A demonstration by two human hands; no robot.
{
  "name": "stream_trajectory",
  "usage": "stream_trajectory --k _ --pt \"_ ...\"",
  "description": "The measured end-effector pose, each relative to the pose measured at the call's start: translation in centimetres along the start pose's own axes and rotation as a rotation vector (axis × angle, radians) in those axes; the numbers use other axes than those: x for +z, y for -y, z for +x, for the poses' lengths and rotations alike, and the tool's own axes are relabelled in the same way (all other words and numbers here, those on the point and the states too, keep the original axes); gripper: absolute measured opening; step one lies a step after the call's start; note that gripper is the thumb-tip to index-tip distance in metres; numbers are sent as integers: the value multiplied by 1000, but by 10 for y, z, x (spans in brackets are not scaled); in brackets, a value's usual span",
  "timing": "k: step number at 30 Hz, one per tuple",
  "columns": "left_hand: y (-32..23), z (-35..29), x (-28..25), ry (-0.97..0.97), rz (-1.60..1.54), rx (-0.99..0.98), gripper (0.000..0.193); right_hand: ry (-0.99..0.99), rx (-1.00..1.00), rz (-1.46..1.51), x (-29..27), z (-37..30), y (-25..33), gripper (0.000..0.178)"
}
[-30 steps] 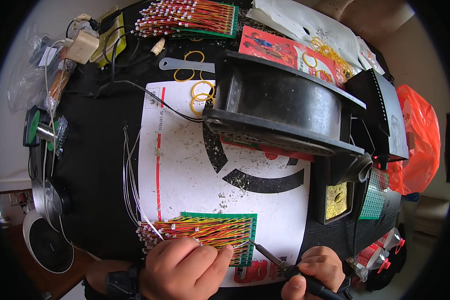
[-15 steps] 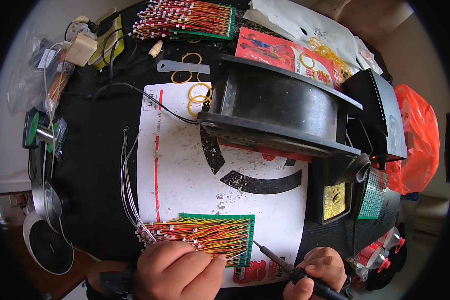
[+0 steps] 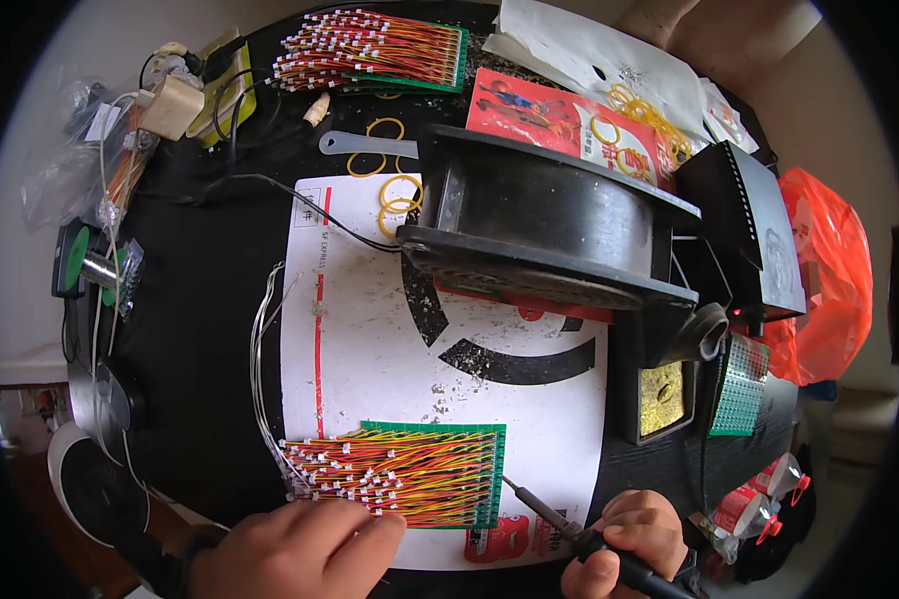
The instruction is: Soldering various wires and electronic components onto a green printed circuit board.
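My right hand [image 3: 629, 547] grips a soldering iron [image 3: 597, 547] by its dark handle. Its thin tip points up and left, close to the right edge of a green circuit board [image 3: 489, 499]. Rows of red and yellow wires [image 3: 390, 464] with small white connectors lie across that board. At the board's lower left is my left hand [image 3: 300, 549], its fingers curled together. Strands of silvery solder wire [image 3: 257, 369] loop down to this hand; the end between the fingers is hidden.
A black fan [image 3: 554, 215] stands mid-table. Right of it are a black box [image 3: 744, 235], a stand with yellow sponge [image 3: 664, 399] and a green perforated board [image 3: 739, 384]. More wired boards [image 3: 370, 50] lie at the back; a solder spool [image 3: 95, 268] is at left.
My left hand has drawn left and down, away from the board's right edge; the solder end that stuck out from its fingers no longer shows. My right hand has barely moved.
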State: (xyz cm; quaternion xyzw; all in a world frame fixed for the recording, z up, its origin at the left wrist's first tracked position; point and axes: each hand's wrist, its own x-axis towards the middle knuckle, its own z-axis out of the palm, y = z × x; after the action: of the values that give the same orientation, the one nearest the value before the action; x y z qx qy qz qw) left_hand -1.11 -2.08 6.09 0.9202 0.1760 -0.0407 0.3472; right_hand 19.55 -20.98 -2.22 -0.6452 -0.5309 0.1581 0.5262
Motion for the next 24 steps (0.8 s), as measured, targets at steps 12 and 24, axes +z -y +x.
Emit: stream_trajectory --k 12,24 --pt "15 47 59 -379 135 53 19 -261 -189 26 16 18 4 17" --pt "10 49 62 -380 117 16 20 -197 -154 18 13 19 5 18"
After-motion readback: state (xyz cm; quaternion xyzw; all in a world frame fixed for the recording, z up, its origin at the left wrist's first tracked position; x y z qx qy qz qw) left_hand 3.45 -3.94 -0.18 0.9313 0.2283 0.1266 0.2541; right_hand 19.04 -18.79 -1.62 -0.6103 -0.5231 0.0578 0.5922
